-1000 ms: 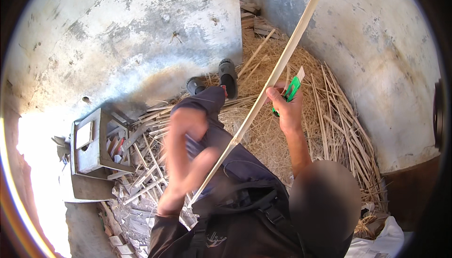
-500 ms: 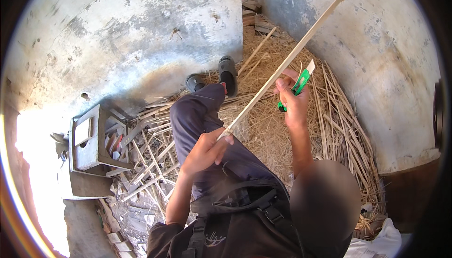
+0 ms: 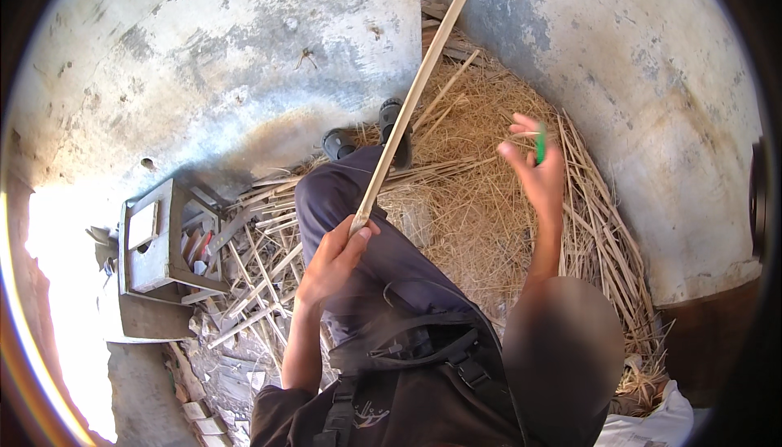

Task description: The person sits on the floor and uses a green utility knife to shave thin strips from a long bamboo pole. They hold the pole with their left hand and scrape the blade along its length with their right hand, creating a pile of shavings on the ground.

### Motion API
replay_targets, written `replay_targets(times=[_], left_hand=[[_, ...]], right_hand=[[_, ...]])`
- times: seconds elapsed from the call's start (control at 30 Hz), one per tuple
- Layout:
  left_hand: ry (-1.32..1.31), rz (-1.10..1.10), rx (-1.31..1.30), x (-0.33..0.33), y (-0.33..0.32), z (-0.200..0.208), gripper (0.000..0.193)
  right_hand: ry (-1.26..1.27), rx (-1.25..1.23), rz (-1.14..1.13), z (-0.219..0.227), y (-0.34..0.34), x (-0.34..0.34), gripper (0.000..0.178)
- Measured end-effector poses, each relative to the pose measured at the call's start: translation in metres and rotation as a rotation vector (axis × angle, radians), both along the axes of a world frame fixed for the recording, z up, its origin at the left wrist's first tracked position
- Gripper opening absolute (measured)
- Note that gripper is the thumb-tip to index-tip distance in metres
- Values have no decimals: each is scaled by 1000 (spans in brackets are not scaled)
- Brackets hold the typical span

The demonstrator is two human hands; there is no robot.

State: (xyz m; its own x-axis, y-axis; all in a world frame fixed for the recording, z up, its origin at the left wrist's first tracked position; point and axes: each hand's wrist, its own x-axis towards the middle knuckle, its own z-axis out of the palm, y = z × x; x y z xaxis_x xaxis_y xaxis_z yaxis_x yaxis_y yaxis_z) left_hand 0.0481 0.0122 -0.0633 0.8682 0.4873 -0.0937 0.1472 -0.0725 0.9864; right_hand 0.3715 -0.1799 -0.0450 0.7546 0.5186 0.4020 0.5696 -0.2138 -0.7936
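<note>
A long, pale bamboo strip (image 3: 415, 92) slants up and away from my left hand (image 3: 327, 266), whose fingers and thumb are closed round its near end. Its far end reaches up in front of the wall. Off to the right, apart from the strip, my right hand (image 3: 541, 180) is raised above the straw with thumb and fingertips partly spread. A green utility knife (image 3: 540, 145) sits in that hand, mostly hidden by the palm and fingers; its blade cannot be made out. Thin pale fibre seems to lie across the fingertips.
Loose straw and shavings (image 3: 464, 178) cover the floor, with long strips (image 3: 599, 219) piled along the right wall. Crossed sticks (image 3: 261, 284) lie at the left beside a wooden stool (image 3: 155, 239). My dark-trousered leg (image 3: 338, 190) stretches ahead; a white sack (image 3: 652, 418) is at the lower right.
The bamboo strip has swung left and stands more steeply. My left hand moved slightly left. My right hand moved right, away from the strip, and the knife turned so its blade no longer shows.
</note>
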Motion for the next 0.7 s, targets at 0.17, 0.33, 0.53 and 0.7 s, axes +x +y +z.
replay_targets(times=[0.17,0.33,0.53,0.7], left_hand=[[-15,-2,-115,1,-11,15,31],[-11,-6,-178,4,-19,27,30],[-64,-45,-99,12,-32,41,36],[-56,-29,-47,14,-37,46,31]], right_hand=[[-241,-130,-20,-25,16,-16,73],[-116,16,155,-24,24,-48,52],[-329,270,430,-18,45,-98,43],[-438,236,534,-14,46,-111,38]])
